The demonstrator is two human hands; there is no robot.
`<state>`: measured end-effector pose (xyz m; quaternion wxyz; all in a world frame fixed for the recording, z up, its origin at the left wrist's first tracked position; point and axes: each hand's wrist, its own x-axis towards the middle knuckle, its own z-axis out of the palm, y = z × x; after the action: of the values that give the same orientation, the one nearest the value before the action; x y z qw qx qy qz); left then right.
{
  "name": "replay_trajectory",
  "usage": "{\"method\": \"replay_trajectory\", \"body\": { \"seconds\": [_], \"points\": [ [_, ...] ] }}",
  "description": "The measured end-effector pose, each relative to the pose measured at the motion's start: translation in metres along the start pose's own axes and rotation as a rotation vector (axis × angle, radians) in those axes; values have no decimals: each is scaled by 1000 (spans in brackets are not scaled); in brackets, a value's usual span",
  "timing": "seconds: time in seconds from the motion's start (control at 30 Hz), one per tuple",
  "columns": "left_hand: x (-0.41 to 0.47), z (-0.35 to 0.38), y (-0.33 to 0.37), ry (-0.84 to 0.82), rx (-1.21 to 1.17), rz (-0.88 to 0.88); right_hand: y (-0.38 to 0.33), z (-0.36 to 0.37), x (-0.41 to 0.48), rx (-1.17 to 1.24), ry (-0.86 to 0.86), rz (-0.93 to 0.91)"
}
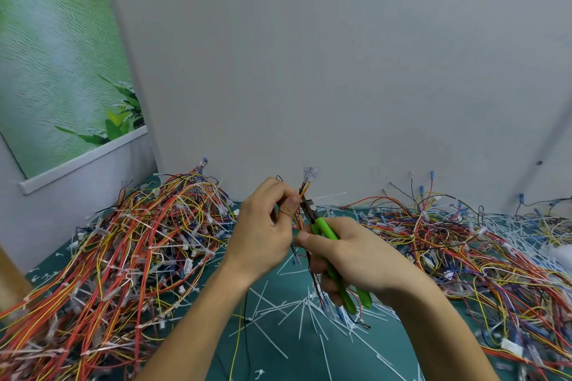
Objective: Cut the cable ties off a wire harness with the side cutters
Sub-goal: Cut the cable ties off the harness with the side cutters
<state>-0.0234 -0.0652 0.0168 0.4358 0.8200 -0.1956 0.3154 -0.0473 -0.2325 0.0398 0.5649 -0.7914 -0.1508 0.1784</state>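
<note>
Head — side cutters (325, 227) at wire harness (304, 187).

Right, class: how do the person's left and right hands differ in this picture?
The left hand pinches the wire harness between thumb and fingers; the right hand wraps round the green-handled side cutters. The left hand sits higher in view, the right hand lower. Both grip something and meet at the harness.

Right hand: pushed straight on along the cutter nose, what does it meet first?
The harness, just above the thumb of the left hand. The cutters in the right hand point up-left at it; the tips look at or on the wires, depth unclear.
</note>
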Motion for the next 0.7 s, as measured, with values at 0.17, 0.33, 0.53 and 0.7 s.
{"method": "replay_trajectory", "body": {
  "seconds": [0.17,0.33,0.53,0.7],
  "points": [
    [1,-2,1,5,8,42,1,-1,1,31,-13,19],
    [1,-2,-2,-16,-50,-25,-2,-1,-2,107,-100,30],
    [1,0,-3,-18,-15,-6,1,0,1,-1,-40,15],
    [1,-1,-1,-7,-40,10,5,-3,4,-32,-17,-14]
  ]
}}
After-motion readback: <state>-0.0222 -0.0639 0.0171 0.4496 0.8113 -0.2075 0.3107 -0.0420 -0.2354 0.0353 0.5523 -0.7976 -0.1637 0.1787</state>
